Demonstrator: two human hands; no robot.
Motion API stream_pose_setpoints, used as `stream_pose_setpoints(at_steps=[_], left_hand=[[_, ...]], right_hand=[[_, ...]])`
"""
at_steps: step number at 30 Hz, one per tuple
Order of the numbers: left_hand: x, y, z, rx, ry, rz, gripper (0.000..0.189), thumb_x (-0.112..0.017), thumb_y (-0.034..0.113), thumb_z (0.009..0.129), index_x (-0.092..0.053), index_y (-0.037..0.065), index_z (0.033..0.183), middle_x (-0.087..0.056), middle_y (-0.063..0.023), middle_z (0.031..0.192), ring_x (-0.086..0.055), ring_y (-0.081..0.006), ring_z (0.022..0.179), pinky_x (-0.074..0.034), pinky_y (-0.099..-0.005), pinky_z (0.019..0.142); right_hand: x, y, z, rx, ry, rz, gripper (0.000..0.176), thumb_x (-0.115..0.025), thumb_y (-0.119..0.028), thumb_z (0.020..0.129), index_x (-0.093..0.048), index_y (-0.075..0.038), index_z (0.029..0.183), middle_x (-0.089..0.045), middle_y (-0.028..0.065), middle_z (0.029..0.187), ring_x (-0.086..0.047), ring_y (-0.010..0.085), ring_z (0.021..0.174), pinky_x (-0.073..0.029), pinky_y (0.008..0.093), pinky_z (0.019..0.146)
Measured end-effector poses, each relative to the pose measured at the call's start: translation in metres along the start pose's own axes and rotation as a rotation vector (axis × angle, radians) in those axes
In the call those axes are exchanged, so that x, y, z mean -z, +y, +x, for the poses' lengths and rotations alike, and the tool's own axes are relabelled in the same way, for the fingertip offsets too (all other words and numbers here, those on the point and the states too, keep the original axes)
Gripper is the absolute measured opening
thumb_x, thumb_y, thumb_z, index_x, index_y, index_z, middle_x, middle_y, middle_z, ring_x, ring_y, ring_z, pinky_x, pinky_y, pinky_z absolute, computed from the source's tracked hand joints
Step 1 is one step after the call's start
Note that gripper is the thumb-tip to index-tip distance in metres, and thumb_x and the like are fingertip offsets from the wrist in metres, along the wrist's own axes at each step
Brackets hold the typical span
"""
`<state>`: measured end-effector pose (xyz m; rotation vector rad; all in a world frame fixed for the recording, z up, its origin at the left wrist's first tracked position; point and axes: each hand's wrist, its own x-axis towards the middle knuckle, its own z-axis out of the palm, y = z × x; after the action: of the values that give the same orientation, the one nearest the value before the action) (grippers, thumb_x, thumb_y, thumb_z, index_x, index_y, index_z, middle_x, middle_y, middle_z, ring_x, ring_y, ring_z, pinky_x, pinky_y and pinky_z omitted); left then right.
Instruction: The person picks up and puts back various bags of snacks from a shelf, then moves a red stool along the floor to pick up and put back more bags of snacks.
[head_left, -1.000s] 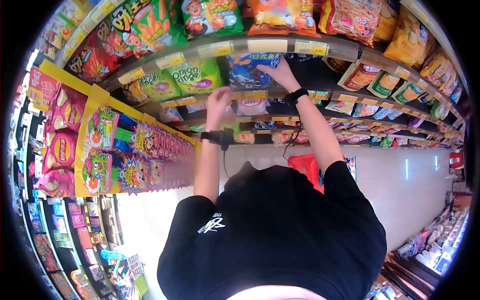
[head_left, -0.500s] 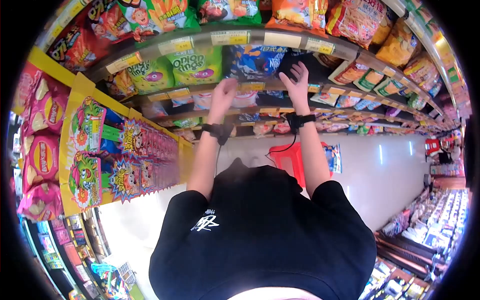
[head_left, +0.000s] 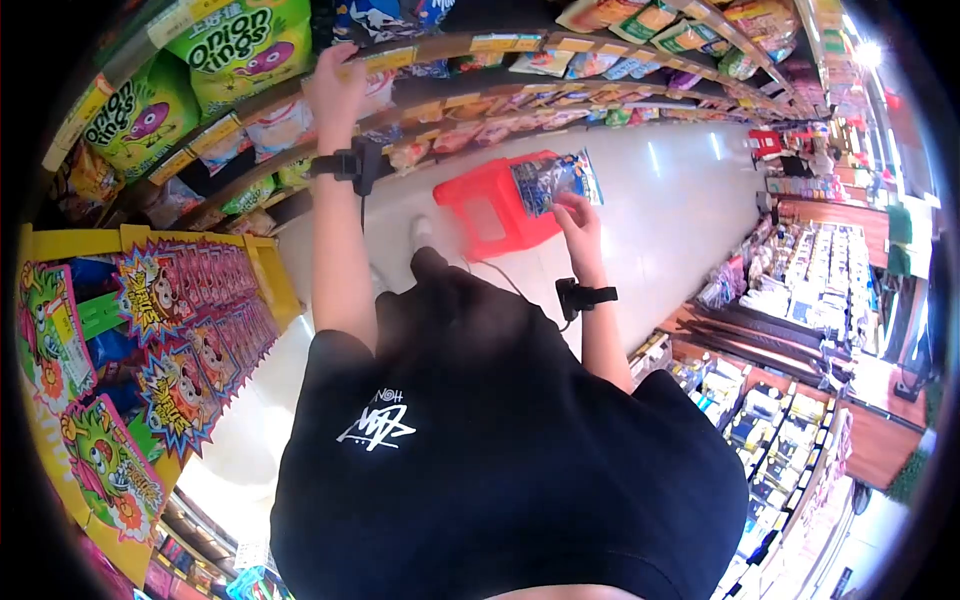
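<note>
My left hand (head_left: 336,88) is up at the shelf edge, beside the green onion rings bags (head_left: 245,50) and just below a blue snack bag (head_left: 385,18). Its fingers are slightly curled and apart, with nothing seen in them. Lower and to the right, my right hand (head_left: 580,228) is over the near edge of a dark blue and white snack bag (head_left: 548,182), which lies on a red plastic stool (head_left: 490,215). The fingers of this hand are bent and apart; whether they touch the bag cannot be made out. Both wrists wear black straps.
Curved shelves of snack bags (head_left: 480,130) run across the top. A yellow rack with hanging candy packs (head_left: 180,385) stands at the left. Display racks of small goods (head_left: 790,290) are at the right. A cable hangs near my right wrist, above the pale floor (head_left: 655,225).
The view has turned to the right and down. My right hand has left the shelf and come down to the bag on the stool. My left hand remains by the shelf.
</note>
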<state>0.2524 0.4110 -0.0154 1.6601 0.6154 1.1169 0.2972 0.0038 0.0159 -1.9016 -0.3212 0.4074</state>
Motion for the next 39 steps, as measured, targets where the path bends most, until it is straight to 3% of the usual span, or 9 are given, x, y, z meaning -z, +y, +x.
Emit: stream_pose_setpoints(at_steps=[8, 13, 18, 23, 28, 30, 34, 38, 39], left_hand=[[-0.021, -0.005, -0.062, -0.090, -0.084, 0.119, 0.012, -0.053, 0.008, 0.086, -0.061, 0.003, 0.094, -0.064, -0.0029, 0.085, -0.059, -0.0110, 0.075, -0.047, -0.0241, 0.067], [-0.036, -0.042, -0.133, 0.434, -0.515, -0.111, 0.011, -0.052, 0.009, 0.086, -0.061, 0.004, 0.091, -0.063, -0.0044, 0.080, -0.058, -0.0083, 0.073, -0.047, -0.0234, 0.062], [0.024, -0.056, -0.174, 0.401, -0.338, 0.249, 0.017, -0.056, 0.015, 0.086, -0.061, 0.000, 0.093, -0.063, -0.0089, 0.081, -0.060, -0.0154, 0.076, -0.047, -0.0263, 0.071], [0.024, -0.011, -0.189, 0.399, -0.462, 0.678, 0.020, -0.052, 0.016, 0.082, -0.060, 0.001, 0.093, -0.063, -0.0118, 0.079, -0.061, -0.0236, 0.078, -0.047, -0.0340, 0.070], [-0.111, -0.112, -0.231, 0.566, -0.840, 0.480, 0.028, -0.057, 0.020, 0.084, -0.060, 0.001, 0.104, -0.064, -0.0142, 0.096, -0.060, -0.0226, 0.091, -0.046, -0.0336, 0.080], [-0.231, -0.101, -0.236, 0.855, -0.945, 0.324, 0.034, -0.057, 0.021, 0.084, -0.056, 0.003, 0.114, -0.062, -0.0106, 0.110, -0.056, -0.0170, 0.102, -0.045, -0.0307, 0.086], [-0.388, -0.228, -0.302, 0.476, -1.150, 0.413, 0.056, -0.058, 0.019, 0.077, -0.041, 0.001, 0.127, -0.053, -0.0218, 0.120, -0.049, -0.0341, 0.114, -0.041, -0.0374, 0.094], [-0.422, -0.233, -0.313, 0.786, -1.055, 0.211, 0.052, -0.056, 0.009, 0.077, -0.040, 0.007, 0.127, -0.054, -0.0097, 0.107, -0.059, -0.0200, 0.093, -0.051, -0.0355, 0.075], [-0.420, -0.159, -0.295, 1.137, -0.912, 0.160, 0.054, -0.054, 0.008, 0.078, -0.036, 0.009, 0.129, -0.053, -0.0105, 0.110, -0.059, -0.0222, 0.094, -0.052, -0.0381, 0.075]], right_hand=[[0.079, 0.091, 0.003, -0.412, 0.271, 0.446, 0.033, -0.051, -0.022, 0.090, -0.049, -0.003, 0.117, -0.058, 0.0107, 0.109, -0.058, 0.0217, 0.100, -0.046, 0.0356, 0.083], [0.127, 0.188, 0.053, -0.612, 0.479, 0.615, 0.042, -0.046, -0.027, 0.091, -0.042, -0.007, 0.127, -0.051, 0.0084, 0.122, -0.052, 0.0204, 0.106, -0.045, 0.0361, 0.083], [0.147, 0.298, 0.128, -0.774, 0.640, 0.664, 0.051, -0.056, -0.043, 0.083, -0.047, -0.017, 0.125, -0.053, 0.0047, 0.117, -0.052, 0.0194, 0.099, -0.042, 0.0374, 0.075], [0.150, 0.364, 0.182, -0.736, 0.820, 0.489, 0.058, -0.070, -0.039, 0.075, -0.051, 0.002, 0.112, -0.057, 0.0117, 0.102, -0.054, 0.0206, 0.086, -0.045, 0.0360, 0.069], [0.188, 0.426, 0.211, -0.519, 0.934, 0.618, 0.071, -0.070, -0.030, 0.077, -0.035, 0.007, 0.126, -0.055, 0.0171, 0.111, -0.059, 0.0248, 0.093, -0.049, 0.0345, 0.078], [0.195, 0.358, 0.214, -0.539, 0.860, 0.852, 0.065, -0.068, -0.029, 0.079, -0.037, 0.001, 0.128, -0.054, 0.0167, 0.113, -0.058, 0.0238, 0.092, -0.049, 0.0326, 0.075], [0.211, 0.372, 0.218, -0.631, 0.622, 0.479, 0.036, -0.062, -0.029, 0.083, -0.059, -0.005, 0.109, -0.061, 0.0049, 0.095, -0.056, 0.0113, 0.077, -0.042, 0.0212, 0.058], [0.212, 0.349, 0.206, -0.391, 0.550, 0.224, 0.031, -0.056, -0.025, 0.088, -0.062, 0.004, 0.097, -0.063, 0.0072, 0.080, -0.054, 0.0110, 0.071, -0.044, 0.0277, 0.062], [0.215, 0.332, 0.198, -0.376, 0.503, 0.150, 0.030, -0.055, -0.025, 0.089, -0.062, 0.004, 0.096, -0.062, 0.0059, 0.077, -0.053, 0.0098, 0.070, -0.043, 0.0262, 0.061]])
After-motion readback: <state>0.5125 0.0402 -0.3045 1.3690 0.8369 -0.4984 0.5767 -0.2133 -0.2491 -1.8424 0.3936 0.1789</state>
